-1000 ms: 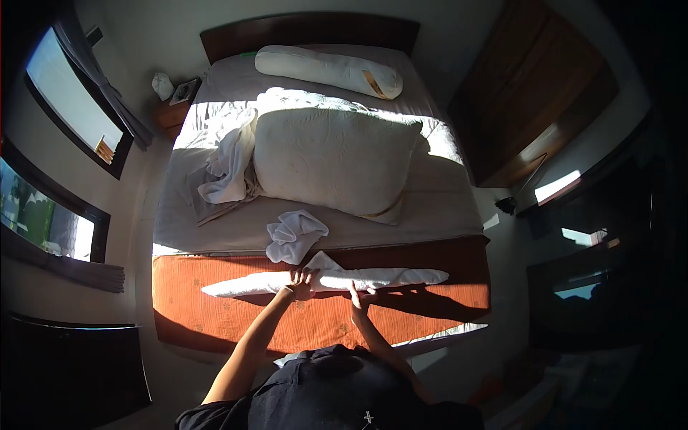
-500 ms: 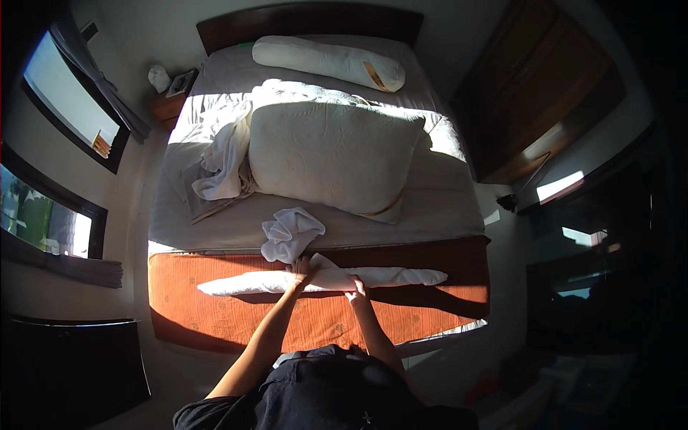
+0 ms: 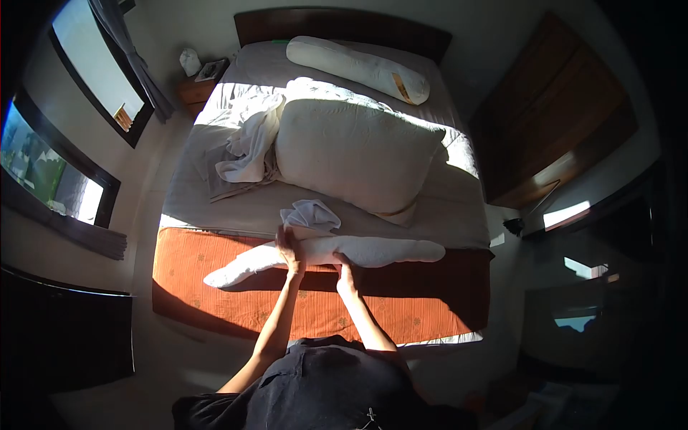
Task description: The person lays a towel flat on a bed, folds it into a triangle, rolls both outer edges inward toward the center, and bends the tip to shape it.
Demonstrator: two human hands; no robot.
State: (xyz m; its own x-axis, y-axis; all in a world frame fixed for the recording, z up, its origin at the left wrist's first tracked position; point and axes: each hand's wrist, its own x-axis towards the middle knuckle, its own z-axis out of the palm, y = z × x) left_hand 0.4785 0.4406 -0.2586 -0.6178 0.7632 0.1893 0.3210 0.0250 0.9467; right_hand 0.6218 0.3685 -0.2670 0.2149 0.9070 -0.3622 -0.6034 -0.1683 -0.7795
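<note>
A long white rolled towel (image 3: 390, 251) is held crosswise above the orange bed runner (image 3: 193, 251), its left end drooping lower than its right. My left hand (image 3: 289, 252) is closed around the roll left of its middle, with the fingers reaching over the far side. Around the near side, right of the middle, my right hand (image 3: 345, 276) grips it with the thumb on top and the other fingers mostly hidden. Just beyond the roll, a crumpled white cloth (image 3: 314, 214) lies close to my left fingertips.
A large cream pillow-like cushion (image 3: 358, 147) covers the bed's middle, beside a bunched white sheet (image 3: 247, 154). A white bolster (image 3: 351, 68) lies near the dark headboard (image 3: 344, 27). On the left stands a bedside table (image 3: 197, 92); on the right, a wooden wardrobe (image 3: 573, 122).
The towel roll has been lifted slightly off the runner and tilted, its left end lower. My left hand has shifted its hold over the roll. The camera view has turned a little.
</note>
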